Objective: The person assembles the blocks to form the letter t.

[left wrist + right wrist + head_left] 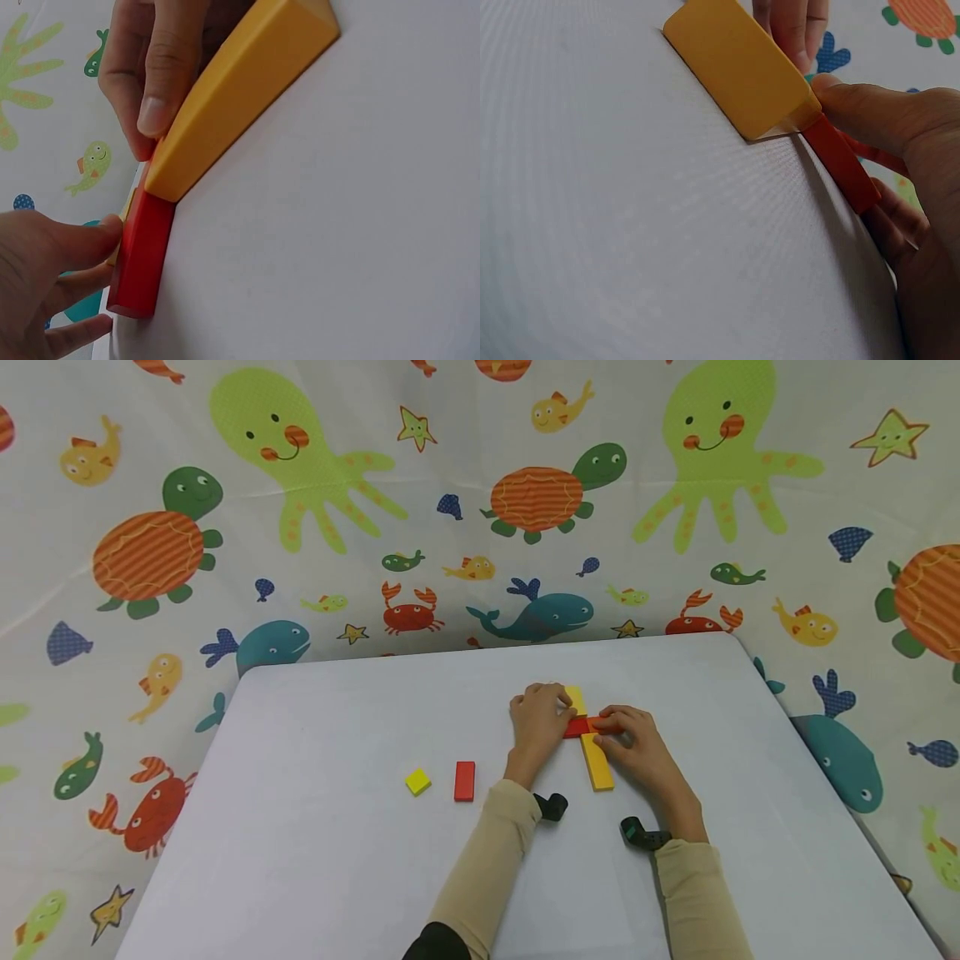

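A red block [576, 727] and an orange-red block [595, 724] lie end to end. My left hand [538, 722] holds the red block [142, 255] with thumb and fingers round its outer end. From the other side, my right hand [637, 747] pinches the orange-red block [841, 161], thumb in front and a finger behind. A long yellow block [597, 762] reaches from the join toward me, its end touching the pair. Another yellow block [576, 699] stands behind the pair, beside my left fingertips. In the left wrist view, my right thumb touches near the long yellow block's [240, 97] end.
On the white table [337, 860], left of my left arm, lie a separate red block [465, 782] and a small yellow block [418, 782]. A cloth [442, 539] printed with sea animals hangs behind the table and continues round its sides.
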Action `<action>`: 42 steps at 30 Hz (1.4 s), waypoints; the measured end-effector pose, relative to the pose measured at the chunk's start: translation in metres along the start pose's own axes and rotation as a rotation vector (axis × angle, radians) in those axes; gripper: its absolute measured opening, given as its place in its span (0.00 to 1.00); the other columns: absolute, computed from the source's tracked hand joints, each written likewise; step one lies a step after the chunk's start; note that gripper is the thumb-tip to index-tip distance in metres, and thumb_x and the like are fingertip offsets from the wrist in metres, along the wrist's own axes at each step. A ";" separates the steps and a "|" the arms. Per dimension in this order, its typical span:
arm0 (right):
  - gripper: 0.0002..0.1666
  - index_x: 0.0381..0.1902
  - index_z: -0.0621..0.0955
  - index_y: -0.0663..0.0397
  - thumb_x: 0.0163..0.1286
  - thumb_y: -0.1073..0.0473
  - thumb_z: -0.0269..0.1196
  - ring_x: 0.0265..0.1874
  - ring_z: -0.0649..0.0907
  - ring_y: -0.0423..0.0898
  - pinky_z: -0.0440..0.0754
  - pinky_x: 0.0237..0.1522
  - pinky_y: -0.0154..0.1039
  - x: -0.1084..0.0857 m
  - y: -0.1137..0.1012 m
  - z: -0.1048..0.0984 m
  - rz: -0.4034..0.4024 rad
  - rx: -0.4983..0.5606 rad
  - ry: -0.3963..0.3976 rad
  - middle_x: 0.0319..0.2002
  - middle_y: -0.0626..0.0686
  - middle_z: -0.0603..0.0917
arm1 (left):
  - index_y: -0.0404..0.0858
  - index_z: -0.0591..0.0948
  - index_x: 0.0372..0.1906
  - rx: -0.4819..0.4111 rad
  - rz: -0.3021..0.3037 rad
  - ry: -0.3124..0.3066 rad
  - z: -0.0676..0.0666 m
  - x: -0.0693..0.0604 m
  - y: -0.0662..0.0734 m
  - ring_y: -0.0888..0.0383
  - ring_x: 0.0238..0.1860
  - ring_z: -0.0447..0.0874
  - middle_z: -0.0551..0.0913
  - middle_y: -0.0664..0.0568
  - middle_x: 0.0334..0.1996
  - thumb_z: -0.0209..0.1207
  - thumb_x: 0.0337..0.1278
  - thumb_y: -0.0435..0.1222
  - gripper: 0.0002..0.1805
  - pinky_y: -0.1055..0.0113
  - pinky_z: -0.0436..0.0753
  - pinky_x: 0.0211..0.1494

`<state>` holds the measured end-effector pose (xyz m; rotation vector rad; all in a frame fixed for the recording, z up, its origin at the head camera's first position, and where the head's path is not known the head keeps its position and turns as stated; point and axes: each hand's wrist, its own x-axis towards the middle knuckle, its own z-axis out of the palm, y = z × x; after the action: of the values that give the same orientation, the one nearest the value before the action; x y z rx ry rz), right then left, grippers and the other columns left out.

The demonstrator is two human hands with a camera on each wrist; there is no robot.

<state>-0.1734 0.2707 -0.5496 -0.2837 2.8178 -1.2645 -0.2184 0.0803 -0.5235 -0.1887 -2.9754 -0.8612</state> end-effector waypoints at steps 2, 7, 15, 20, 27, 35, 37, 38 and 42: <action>0.15 0.55 0.85 0.51 0.74 0.54 0.68 0.75 0.63 0.59 0.62 0.77 0.68 0.000 0.000 0.000 -0.002 -0.002 0.000 0.68 0.57 0.77 | 0.50 0.88 0.47 0.003 0.003 0.003 0.000 0.000 0.001 0.53 0.69 0.75 0.87 0.57 0.61 0.67 0.67 0.48 0.10 0.42 0.69 0.74; 0.15 0.55 0.85 0.51 0.73 0.55 0.68 0.75 0.63 0.59 0.61 0.77 0.69 0.000 0.002 0.000 -0.013 -0.004 0.005 0.68 0.57 0.77 | 0.50 0.88 0.46 0.007 0.014 0.011 0.004 0.000 0.003 0.53 0.68 0.75 0.88 0.58 0.58 0.68 0.67 0.48 0.10 0.42 0.69 0.75; 0.14 0.54 0.85 0.51 0.73 0.55 0.68 0.75 0.64 0.59 0.61 0.77 0.68 -0.001 0.003 -0.001 -0.026 0.002 0.013 0.67 0.57 0.78 | 0.50 0.88 0.46 -0.015 0.017 0.016 0.007 -0.002 0.007 0.53 0.69 0.75 0.89 0.59 0.56 0.67 0.67 0.48 0.09 0.42 0.67 0.76; 0.14 0.53 0.85 0.51 0.73 0.55 0.68 0.75 0.63 0.59 0.61 0.77 0.69 -0.001 0.004 -0.001 -0.025 0.009 0.012 0.67 0.57 0.77 | 0.49 0.88 0.46 -0.030 0.016 0.006 0.006 -0.003 0.009 0.53 0.71 0.74 0.88 0.59 0.59 0.68 0.68 0.47 0.09 0.42 0.65 0.77; 0.14 0.54 0.85 0.50 0.73 0.55 0.68 0.75 0.63 0.59 0.61 0.77 0.69 0.000 0.005 0.000 -0.019 0.009 0.009 0.68 0.56 0.77 | 0.50 0.86 0.46 -0.019 0.042 0.002 0.007 -0.005 0.005 0.53 0.72 0.73 0.87 0.59 0.60 0.65 0.70 0.46 0.07 0.43 0.64 0.77; 0.16 0.55 0.85 0.51 0.71 0.58 0.70 0.72 0.65 0.59 0.64 0.75 0.68 -0.001 0.003 0.000 -0.051 -0.002 0.041 0.65 0.58 0.79 | 0.51 0.85 0.48 -0.041 0.119 -0.034 0.001 -0.007 -0.004 0.52 0.73 0.71 0.85 0.59 0.64 0.61 0.74 0.41 0.05 0.42 0.63 0.77; 0.17 0.56 0.85 0.51 0.71 0.58 0.70 0.72 0.66 0.59 0.64 0.75 0.68 -0.001 0.002 0.000 -0.053 -0.001 0.045 0.65 0.58 0.79 | 0.52 0.85 0.48 -0.036 0.129 -0.048 0.000 -0.008 -0.005 0.52 0.73 0.70 0.85 0.59 0.64 0.60 0.75 0.41 0.06 0.42 0.63 0.78; 0.17 0.56 0.85 0.51 0.71 0.58 0.70 0.72 0.66 0.59 0.64 0.75 0.68 -0.001 0.002 0.000 -0.050 -0.002 0.045 0.65 0.58 0.79 | 0.52 0.84 0.49 -0.033 0.133 -0.055 -0.001 -0.008 -0.006 0.52 0.74 0.70 0.84 0.58 0.65 0.59 0.75 0.41 0.06 0.42 0.63 0.78; 0.24 0.63 0.82 0.51 0.72 0.56 0.70 0.74 0.65 0.60 0.63 0.76 0.68 -0.002 0.001 0.000 -0.038 -0.011 0.034 0.69 0.58 0.77 | 0.52 0.84 0.51 -0.021 0.141 -0.071 0.000 -0.009 -0.008 0.53 0.74 0.69 0.84 0.59 0.65 0.58 0.76 0.40 0.07 0.42 0.64 0.79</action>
<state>-0.1717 0.2713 -0.5503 -0.3214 2.8620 -1.2736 -0.2107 0.0721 -0.5283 -0.4331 -2.9739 -0.8865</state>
